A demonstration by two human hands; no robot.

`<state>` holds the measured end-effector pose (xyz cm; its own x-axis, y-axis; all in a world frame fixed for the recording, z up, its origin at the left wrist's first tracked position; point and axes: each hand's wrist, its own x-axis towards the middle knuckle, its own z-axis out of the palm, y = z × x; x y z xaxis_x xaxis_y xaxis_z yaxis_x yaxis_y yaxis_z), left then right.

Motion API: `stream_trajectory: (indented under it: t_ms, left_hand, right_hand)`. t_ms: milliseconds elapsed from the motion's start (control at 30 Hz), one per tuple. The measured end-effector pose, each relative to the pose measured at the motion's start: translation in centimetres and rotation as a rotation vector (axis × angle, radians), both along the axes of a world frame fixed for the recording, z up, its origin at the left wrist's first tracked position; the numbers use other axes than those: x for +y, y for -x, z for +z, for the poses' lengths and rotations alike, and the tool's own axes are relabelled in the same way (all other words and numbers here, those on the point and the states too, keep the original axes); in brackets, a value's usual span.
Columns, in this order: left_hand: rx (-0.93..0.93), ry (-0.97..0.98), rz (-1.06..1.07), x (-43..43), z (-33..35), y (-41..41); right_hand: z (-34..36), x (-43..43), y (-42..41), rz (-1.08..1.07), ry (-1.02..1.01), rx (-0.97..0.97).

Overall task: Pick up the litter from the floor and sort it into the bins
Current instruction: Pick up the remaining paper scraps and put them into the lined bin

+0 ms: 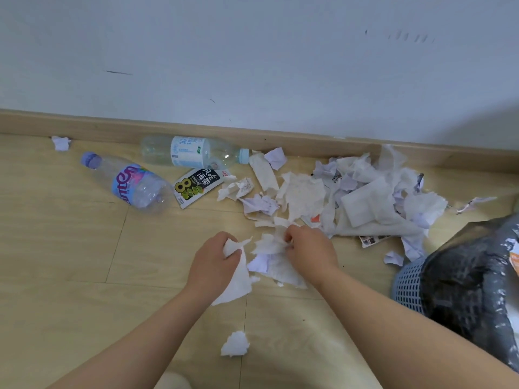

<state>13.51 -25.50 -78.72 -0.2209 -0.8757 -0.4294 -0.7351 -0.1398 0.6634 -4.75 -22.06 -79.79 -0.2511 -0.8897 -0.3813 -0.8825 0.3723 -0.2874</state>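
My left hand (214, 261) grips a white tissue (238, 279) that hangs down from it. My right hand (309, 249) pinches crumpled white paper scraps (269, 248) lying on the wooden floor. A big heap of torn tissues and paper (365, 197) spreads along the skirting board. Two clear plastic bottles lie on their sides: one with a purple label (129, 182), one with a white label (193, 151). A black-and-white snack wrapper (196, 183) lies between them. A blue mesh bin with a black bag liner (460, 282) stands at the right edge.
A crumpled tissue ball (235, 343) lies on the floor between my forearms. Another small paper wad (60, 142) sits by the skirting board at far left. The white wall (252, 66) closes off the far side.
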Motion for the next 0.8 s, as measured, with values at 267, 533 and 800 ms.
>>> stream_trajectory:
  t_ms: [267, 533, 800]
  left_hand:
    - [-0.052, 0.162, -0.395, -1.0, -1.1, 3.8]
    - [-0.186, 0.409, -0.508, -1.2, -3.4, 4.6]
    - [0.252, 0.157, -0.050, -3.1, -0.2, 4.8]
  right_hand:
    - [1.3, -0.5, 0.6, -0.452, 0.085, -0.664]
    - [3.0, -0.6, 2.8, -0.840, 0.290, -0.704]
    - [5.9, -2.1, 3.6, -0.972, 0.493, -0.810]
